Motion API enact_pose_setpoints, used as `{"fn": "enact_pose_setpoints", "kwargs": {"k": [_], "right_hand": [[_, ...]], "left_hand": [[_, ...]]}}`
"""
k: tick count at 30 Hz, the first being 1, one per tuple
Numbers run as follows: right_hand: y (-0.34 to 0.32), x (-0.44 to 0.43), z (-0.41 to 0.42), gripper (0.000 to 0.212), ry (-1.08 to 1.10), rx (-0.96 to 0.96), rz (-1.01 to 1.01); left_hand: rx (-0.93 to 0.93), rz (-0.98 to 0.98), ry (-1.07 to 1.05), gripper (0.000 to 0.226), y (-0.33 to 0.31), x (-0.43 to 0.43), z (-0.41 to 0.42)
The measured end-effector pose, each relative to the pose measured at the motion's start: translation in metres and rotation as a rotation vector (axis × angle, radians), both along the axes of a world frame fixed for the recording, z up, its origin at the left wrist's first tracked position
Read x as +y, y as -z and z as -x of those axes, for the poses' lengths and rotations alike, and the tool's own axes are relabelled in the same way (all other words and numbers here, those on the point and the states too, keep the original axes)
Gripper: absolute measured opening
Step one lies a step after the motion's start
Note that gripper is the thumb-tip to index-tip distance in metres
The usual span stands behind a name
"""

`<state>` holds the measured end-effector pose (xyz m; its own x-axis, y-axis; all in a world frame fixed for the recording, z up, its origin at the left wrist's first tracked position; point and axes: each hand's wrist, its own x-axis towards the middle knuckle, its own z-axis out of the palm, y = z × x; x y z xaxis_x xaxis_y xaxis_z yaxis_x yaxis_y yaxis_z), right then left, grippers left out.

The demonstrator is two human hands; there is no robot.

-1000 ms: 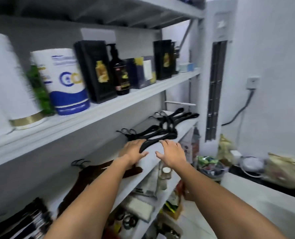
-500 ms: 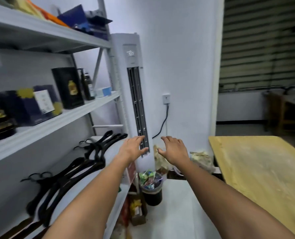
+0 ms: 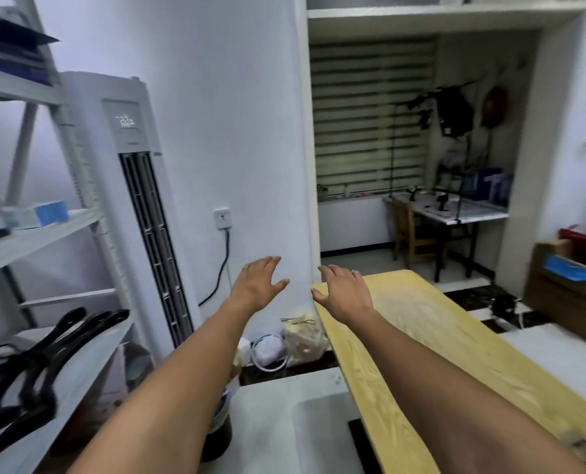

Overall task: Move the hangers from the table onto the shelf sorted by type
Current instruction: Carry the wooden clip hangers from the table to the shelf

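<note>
Several black hangers [image 3: 42, 357] lie in a pile on the white shelf [image 3: 89, 357] at the lower left. The yellow wooden table [image 3: 455, 354] stretches along the right, and its visible top carries no hangers. My left hand [image 3: 259, 285] and my right hand [image 3: 344, 290] are held out in the air, side by side, between the shelf and the table. Both hands have straight, spread fingers and hold nothing. The right hand hovers over the table's far left corner.
A tall white air conditioner [image 3: 131, 200] stands beside the shelf. Bags [image 3: 302, 340] and a dark bin [image 3: 219, 436] sit on the floor between shelf and table. A cardboard box [image 3: 568, 285] is at the right, with a desk and chair [image 3: 435, 227] in the far room.
My hands left the black hangers on the shelf and moved away empty. The view swung right, from the shelf towards the yellow table.
</note>
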<state>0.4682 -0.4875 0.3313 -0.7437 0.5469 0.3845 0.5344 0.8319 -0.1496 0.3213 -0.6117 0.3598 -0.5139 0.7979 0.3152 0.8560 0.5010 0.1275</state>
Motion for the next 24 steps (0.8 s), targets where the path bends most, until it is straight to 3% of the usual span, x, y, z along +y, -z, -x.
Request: {"fn": "enact_pose_setpoints", "kwargs": {"k": [24], "right_hand": [[0.041,0.123,-0.093,0.065,0.625,-0.07,0.083]], "left_hand": [[-0.035,0.063,0.556,0.064,0.031,0.228,-0.024]]}}
